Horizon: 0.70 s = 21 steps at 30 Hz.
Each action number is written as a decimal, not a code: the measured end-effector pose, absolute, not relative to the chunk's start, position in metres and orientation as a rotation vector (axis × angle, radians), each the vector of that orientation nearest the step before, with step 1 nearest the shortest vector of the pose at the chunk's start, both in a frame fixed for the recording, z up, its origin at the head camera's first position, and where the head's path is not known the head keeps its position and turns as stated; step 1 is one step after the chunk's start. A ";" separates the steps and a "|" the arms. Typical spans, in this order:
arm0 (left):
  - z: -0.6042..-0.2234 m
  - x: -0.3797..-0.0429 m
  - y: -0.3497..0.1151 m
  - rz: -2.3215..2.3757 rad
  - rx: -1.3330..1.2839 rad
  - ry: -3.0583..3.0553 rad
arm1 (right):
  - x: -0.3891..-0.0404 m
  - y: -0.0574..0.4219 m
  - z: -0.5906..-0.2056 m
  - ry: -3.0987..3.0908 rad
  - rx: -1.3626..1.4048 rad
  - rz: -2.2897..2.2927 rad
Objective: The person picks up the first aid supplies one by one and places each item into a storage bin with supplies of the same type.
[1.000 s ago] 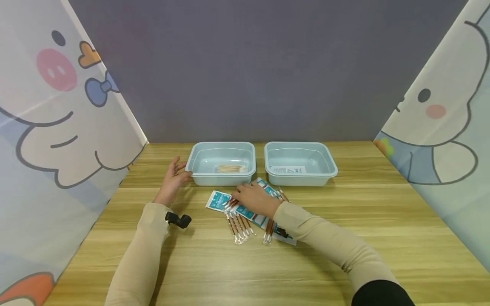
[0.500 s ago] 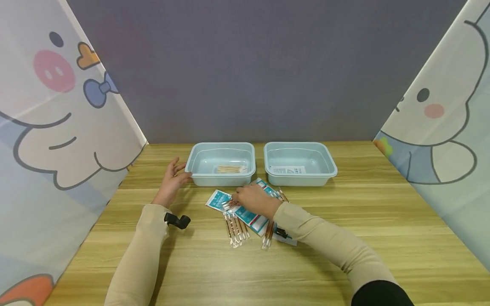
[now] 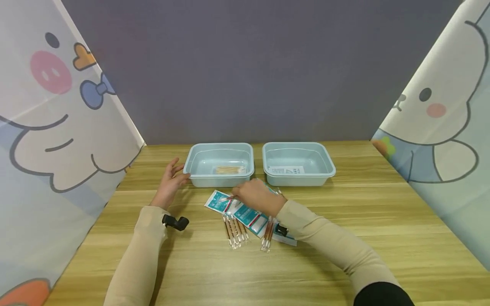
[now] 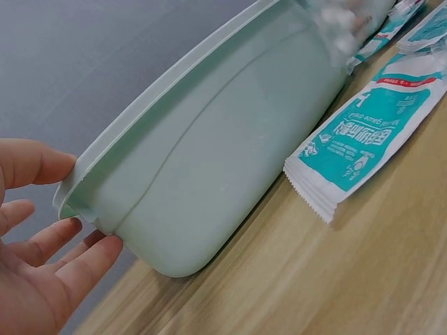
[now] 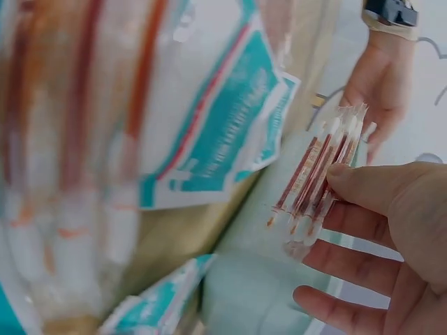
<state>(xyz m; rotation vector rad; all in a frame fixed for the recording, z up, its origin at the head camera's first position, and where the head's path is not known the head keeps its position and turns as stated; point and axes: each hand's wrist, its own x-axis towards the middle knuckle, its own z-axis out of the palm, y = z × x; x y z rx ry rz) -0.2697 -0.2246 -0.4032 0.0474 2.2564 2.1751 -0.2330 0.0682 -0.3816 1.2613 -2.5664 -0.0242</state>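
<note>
Right hand (image 3: 254, 195) pinching wrapped swabs (image 5: 316, 174), lifting them since earlier frame, over teal packet (image 3: 217, 201) between left tray (image 3: 216, 182) and near edge of surface (image 3: 206, 276); gap hard to judge. Right wrist view showing brown sticks (image 5: 299, 172), head view mostly hiding them. Left hand (image 3: 168, 185) still holding left tray's near-left corner.

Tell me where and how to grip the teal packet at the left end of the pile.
Pinch the teal packet by its serrated left end, probably best from the left: that flat end sticks out, while the other lies among more packets.
</note>
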 end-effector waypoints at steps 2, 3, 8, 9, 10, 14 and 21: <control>-0.404 -0.268 -0.226 2.167 0.051 2.259 | -0.232 0.068 -0.377 -2.552 1.261 -0.010; -0.404 -0.266 -0.227 2.165 0.051 2.259 | -0.232 0.068 -0.375 -2.554 1.263 0.014; -0.406 -0.260 -0.232 2.150 0.032 2.274 | -0.229 0.067 -0.364 -2.578 1.248 0.115; -0.407 -0.260 -0.232 2.153 0.031 2.274 | -0.229 0.067 -0.362 -2.580 1.238 0.123; -0.407 -0.260 -0.232 2.156 0.031 2.274 | -0.229 0.067 -0.359 -2.573 1.227 0.120; -0.408 -0.261 -0.231 2.167 0.037 2.269 | -0.233 0.070 -0.350 -2.509 1.205 0.116; -0.405 -0.266 -0.226 2.165 0.055 2.269 | -0.244 0.077 -0.328 -2.493 1.175 0.171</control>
